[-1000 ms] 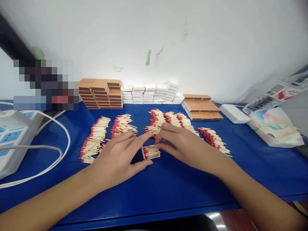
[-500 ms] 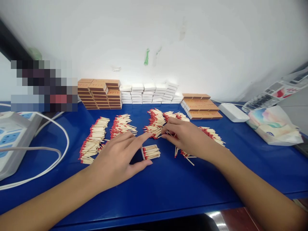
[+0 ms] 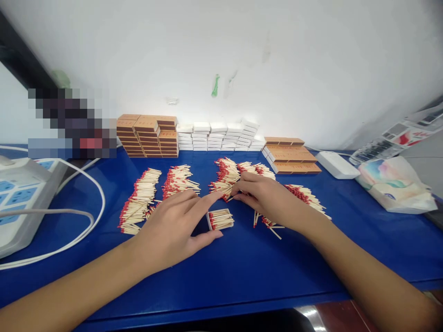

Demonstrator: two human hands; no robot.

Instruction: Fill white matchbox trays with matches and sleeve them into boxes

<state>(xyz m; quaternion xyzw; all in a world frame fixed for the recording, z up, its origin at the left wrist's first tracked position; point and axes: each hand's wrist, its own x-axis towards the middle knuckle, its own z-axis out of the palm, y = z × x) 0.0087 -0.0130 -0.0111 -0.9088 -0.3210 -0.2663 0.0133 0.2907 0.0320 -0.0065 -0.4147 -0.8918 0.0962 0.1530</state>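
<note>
A small white matchbox tray (image 3: pixel 220 219) filled with red-tipped matches lies on the blue table (image 3: pixel 242 272). My left hand (image 3: pixel 173 228) steadies it, with the thumb at its near left corner and the index finger stretched past its far side. My right hand (image 3: pixel 270 199) rests just right of the tray, its fingertips pinched together on matches at the edge of a middle match pile (image 3: pixel 224 177). A few loose matches (image 3: pixel 268 224) lie scattered under my right wrist.
More match piles lie at the left (image 3: pixel 140 203), centre-left (image 3: pixel 178 180) and right (image 3: pixel 306 198). Brown matchbox stacks (image 3: pixel 148 136), white trays (image 3: pixel 216 136) and flat brown sleeves (image 3: pixel 292 160) line the wall. A power strip (image 3: pixel 17 198) with cable (image 3: pixel 86 221) sits left; a tissue pack (image 3: pixel 394 184) sits right.
My right hand left the tray's right side and moved back to the middle match pile, where it stays. Loose matches now show beneath it. My left hand has kept its place.
</note>
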